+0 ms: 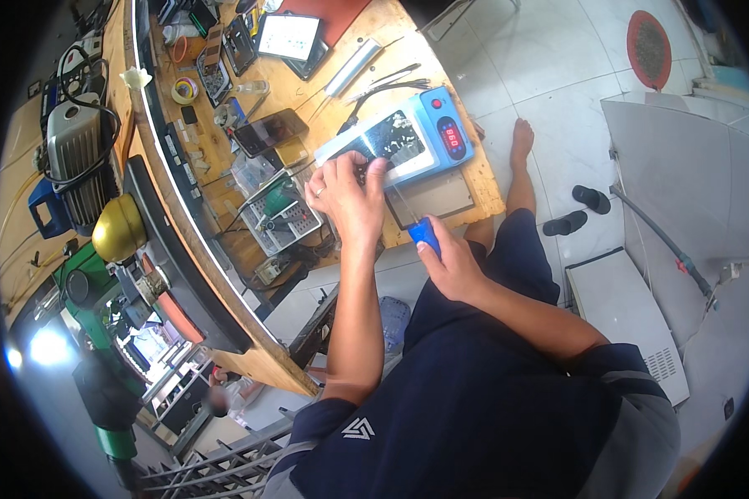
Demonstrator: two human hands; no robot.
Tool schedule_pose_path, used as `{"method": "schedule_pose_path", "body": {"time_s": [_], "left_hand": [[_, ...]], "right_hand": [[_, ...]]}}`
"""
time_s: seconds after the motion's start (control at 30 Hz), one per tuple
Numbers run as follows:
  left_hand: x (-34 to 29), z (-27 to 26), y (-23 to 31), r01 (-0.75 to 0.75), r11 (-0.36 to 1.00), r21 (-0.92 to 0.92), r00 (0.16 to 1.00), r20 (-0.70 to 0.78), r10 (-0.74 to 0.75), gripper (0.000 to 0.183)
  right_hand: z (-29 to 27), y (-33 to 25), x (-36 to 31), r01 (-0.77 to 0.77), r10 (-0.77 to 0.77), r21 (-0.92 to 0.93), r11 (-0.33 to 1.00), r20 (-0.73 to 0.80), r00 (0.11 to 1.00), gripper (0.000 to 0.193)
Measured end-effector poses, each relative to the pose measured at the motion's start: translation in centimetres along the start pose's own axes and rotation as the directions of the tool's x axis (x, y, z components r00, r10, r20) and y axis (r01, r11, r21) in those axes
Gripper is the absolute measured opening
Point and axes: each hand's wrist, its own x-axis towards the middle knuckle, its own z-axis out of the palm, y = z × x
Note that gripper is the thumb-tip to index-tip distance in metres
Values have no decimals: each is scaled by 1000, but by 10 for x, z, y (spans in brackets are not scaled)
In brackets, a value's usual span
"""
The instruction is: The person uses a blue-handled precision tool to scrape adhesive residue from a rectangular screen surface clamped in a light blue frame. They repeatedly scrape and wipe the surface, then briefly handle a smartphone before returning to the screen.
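Note:
My right hand is wrapped round the blue handle of a screwdriver-like tool. Its thin metal shaft points up and left toward a blue heating plate machine with a red digital display. On the plate lies a glossy dark panel, like a phone screen, strewn with pale flecks. My left hand, a ring on one finger, bends over the panel's near left part, thumb and fingers gripping it. The fingers partly hide that end, and I cannot make out the tool's tip.
A dark phone lies left of the machine, near a white plastic basket of tools. Farther back are black cables, a metal bar and a white-screened device. The wooden bench edge ends beside a bare foot.

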Motion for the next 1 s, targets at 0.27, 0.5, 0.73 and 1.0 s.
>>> {"method": "schedule_pose_path", "body": {"time_s": [0.27,0.5,0.73,1.0], "left_hand": [[-4,-8,-9,-21,998,-66,998,54,25,22],[-1,1,-11,-1,998,-59,999,45,3,13],[-2,2,-4,7,999,-44,1000,19,-6,27],[-5,0,-3,-8,996,-87,1000,20,10,27]], "right_hand": [[0,1,-1,-23,23,35,999,20,1000,56],[5,1,-3,-20,19,42,999,4,1000,53],[3,5,-3,-28,28,60,998,-8,1000,52],[-10,3,5,0,1,69,998,-12,1000,53]]}}
